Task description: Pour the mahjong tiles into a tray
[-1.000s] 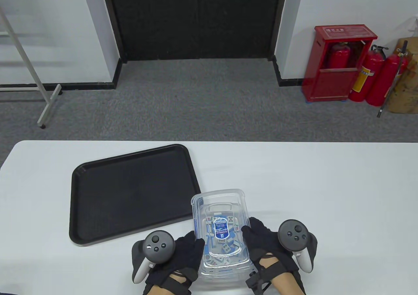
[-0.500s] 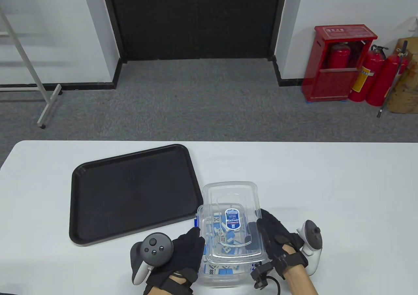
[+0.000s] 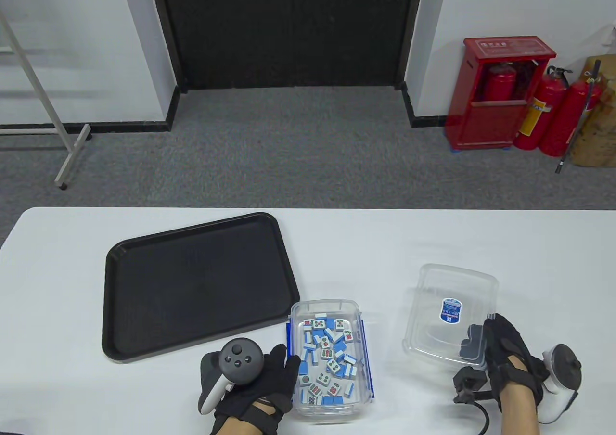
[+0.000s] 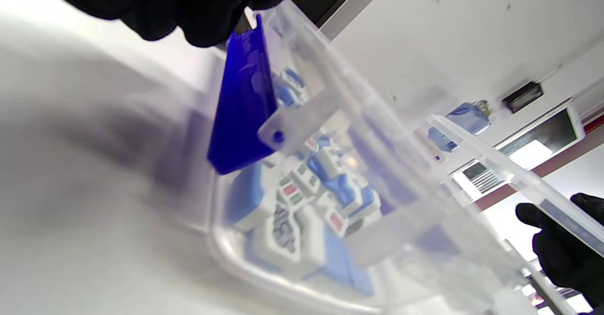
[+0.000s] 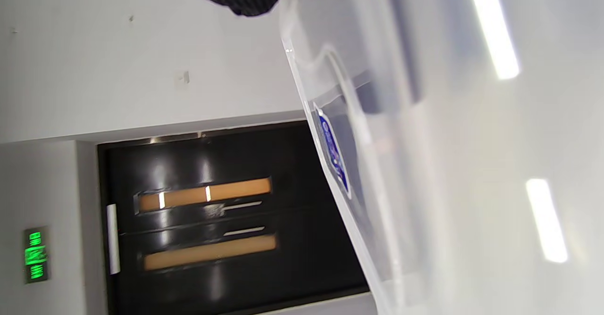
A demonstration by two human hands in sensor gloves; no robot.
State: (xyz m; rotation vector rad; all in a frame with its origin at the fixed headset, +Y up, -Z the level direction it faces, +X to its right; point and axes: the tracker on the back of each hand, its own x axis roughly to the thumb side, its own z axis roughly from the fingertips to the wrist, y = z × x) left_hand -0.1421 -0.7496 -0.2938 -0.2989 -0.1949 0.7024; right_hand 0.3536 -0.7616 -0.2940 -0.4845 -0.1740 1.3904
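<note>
Lid (image 3: 445,310) now off, pinched in right grip (image 3: 505,358); left grip (image 3: 269,382) against box (image 3: 330,358) on white table (image 3: 481,242).

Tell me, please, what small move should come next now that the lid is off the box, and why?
Probably the right hand should set the clear lid down on the table. The box stands open, its tiles uncovered, steadied by the left hand; the black tray holds no tiles.
</note>
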